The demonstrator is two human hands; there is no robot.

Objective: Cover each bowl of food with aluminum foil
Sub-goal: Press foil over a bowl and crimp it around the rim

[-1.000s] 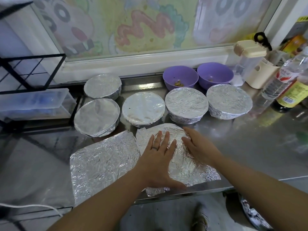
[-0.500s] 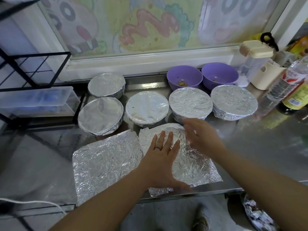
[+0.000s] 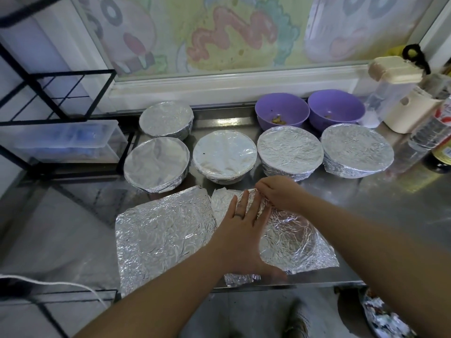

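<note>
Right hand point(image 3: 278, 195), flat a second ago, now pinches far edge of foil sheet point(image 3: 292, 237); left hand point(image 3: 240, 231) presses flat. Two purple bowls point(image 3: 280, 111) uncovered.

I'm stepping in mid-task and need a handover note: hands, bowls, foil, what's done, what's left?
Left hand lies flat on the right foil sheet; right hand pinches its far edge. Left foil sheet lies beside it.
Done: five covered bowls.
To do: two purple bowls at the back, uncovered, food inside.
</note>
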